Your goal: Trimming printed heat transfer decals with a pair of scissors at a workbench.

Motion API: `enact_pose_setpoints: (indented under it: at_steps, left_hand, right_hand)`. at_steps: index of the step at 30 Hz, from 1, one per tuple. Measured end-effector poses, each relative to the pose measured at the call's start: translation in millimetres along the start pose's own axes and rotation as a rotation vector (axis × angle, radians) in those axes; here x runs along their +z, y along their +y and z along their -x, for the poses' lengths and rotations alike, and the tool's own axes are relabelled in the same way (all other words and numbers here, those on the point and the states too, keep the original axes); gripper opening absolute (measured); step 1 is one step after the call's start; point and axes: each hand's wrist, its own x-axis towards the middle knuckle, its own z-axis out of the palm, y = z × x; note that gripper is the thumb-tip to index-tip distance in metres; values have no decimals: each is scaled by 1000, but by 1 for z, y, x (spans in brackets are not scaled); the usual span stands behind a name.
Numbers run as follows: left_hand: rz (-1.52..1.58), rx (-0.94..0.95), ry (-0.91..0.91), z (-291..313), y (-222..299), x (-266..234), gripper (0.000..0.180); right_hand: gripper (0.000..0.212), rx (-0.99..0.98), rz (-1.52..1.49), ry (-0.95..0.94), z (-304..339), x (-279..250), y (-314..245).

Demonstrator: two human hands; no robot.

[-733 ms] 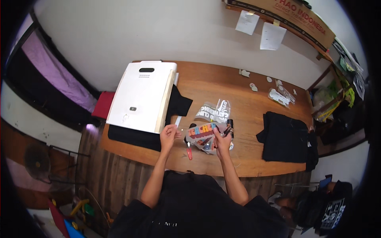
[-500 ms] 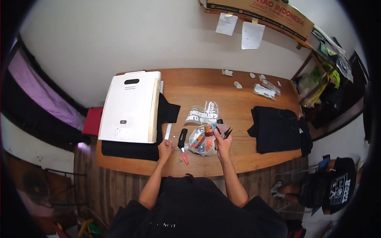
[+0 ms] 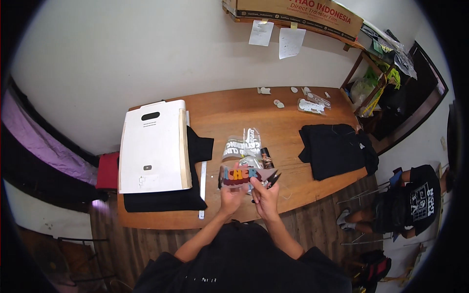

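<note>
Left: white flat heat press [image 3: 154,146] lies on a black garment [image 3: 166,198] on the wooden table [image 3: 234,110].
Right: folded black shirts [image 3: 334,149].
Far edge: small cut-out pieces [image 3: 293,97].

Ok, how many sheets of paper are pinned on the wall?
2. One white sheet hangs under the shelf's left part, and the other sheet sits just right of it; others may be hidden.
</note>
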Motion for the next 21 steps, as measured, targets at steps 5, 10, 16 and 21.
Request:
enact_pose_setpoints:
  at_steps: [5,10,16,21]
  left_hand:
    - [-257,-5,194,0,40,0,26]
    - [-244,37,79,-2,56,-4,30]
    - [-248,-207,142,6,71,0,21]
    - [-215,-138,200,6,87,13,26]
  right_hand:
    - [19,-138,-87,-18,9,-3,-13]
    - [18,-288,203,-85,13,5,-11]
    - [19,-326,314,-223,29,22,-23]
    - [40,-244,413,-442,38,14,-31]
